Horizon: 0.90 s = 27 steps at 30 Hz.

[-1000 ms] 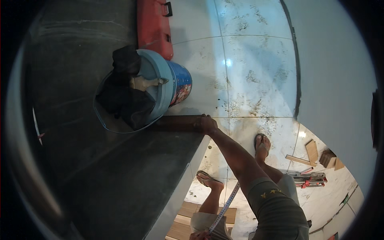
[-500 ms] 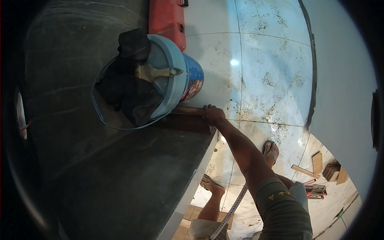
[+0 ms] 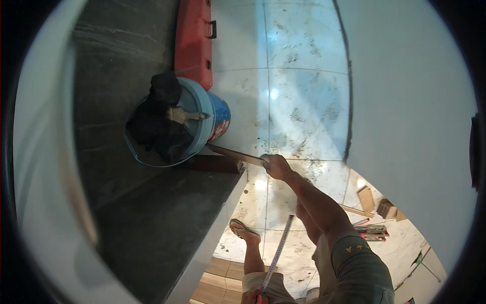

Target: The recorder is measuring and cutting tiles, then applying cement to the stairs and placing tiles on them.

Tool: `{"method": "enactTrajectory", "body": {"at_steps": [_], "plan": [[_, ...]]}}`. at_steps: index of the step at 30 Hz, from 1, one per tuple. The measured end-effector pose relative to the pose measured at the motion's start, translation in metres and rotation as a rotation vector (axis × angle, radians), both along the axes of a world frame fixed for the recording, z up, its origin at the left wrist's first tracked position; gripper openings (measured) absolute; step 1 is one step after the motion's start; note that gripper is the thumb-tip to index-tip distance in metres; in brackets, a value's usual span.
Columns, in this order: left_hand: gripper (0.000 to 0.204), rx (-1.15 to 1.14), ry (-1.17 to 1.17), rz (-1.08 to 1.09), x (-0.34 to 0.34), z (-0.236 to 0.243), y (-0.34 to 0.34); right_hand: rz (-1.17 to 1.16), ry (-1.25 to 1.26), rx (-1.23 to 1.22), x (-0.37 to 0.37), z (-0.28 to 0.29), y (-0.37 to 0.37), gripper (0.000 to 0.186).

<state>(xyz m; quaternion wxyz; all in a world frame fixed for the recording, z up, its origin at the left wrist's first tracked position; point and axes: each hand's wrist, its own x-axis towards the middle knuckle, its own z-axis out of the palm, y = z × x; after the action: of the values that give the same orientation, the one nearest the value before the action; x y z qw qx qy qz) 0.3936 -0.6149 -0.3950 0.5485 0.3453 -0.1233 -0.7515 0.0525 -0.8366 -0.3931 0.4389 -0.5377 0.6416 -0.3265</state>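
My right hand (image 3: pixel 277 166) is closed round one end of a flat, narrow wood-look strip (image 3: pixel 235 154). The strip's far end reaches close to the bucket's foot; I cannot tell whether they touch. At the lower edge, my left hand (image 3: pixel 250 297), only partly visible, grips a red tape measure (image 3: pixel 261 299). Its white blade (image 3: pixel 278 248) extends up over the floor, its tip free near my right forearm. A blue bucket (image 3: pixel 203 104) stands beyond the strip, with black cloth (image 3: pixel 147 126) and a paintbrush (image 3: pixel 185 115) on top. A dark brown piece (image 3: pixel 212 163) lies beside the strip.
A dark slab (image 3: pixel 152 213) with a pale edge fills the left. Behind the bucket lies a red hard case (image 3: pixel 195 45). Offcuts (image 3: pixel 365 199) and a red-and-grey tool (image 3: pixel 373 233) lie on the right floor beside a white wall (image 3: pixel 405 101). Wood-look planks (image 3: pixel 217 278) lie at the bottom.
My right hand has drawn the strip toward me, out from beside the bucket, and it now slants. The tape's free tip and red case have come into sight. My view has shifted.
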Motion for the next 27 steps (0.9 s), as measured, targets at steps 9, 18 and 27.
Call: {"method": "enactTrajectory", "body": {"at_steps": [9,18,27], "plan": [[0.044,0.759,-0.84,-1.06,0.008,0.349,0.143,-0.123,0.052,0.174,-0.119,0.147,0.202,0.021],[0.032,0.487,-0.815,-0.764,0.073,0.337,0.24,-0.63,-0.656,0.425,-0.101,0.428,0.411,0.029],[0.03,0.551,-0.781,-0.63,0.127,0.358,0.317,-0.319,0.104,0.686,-0.008,0.467,0.395,0.059]]}}
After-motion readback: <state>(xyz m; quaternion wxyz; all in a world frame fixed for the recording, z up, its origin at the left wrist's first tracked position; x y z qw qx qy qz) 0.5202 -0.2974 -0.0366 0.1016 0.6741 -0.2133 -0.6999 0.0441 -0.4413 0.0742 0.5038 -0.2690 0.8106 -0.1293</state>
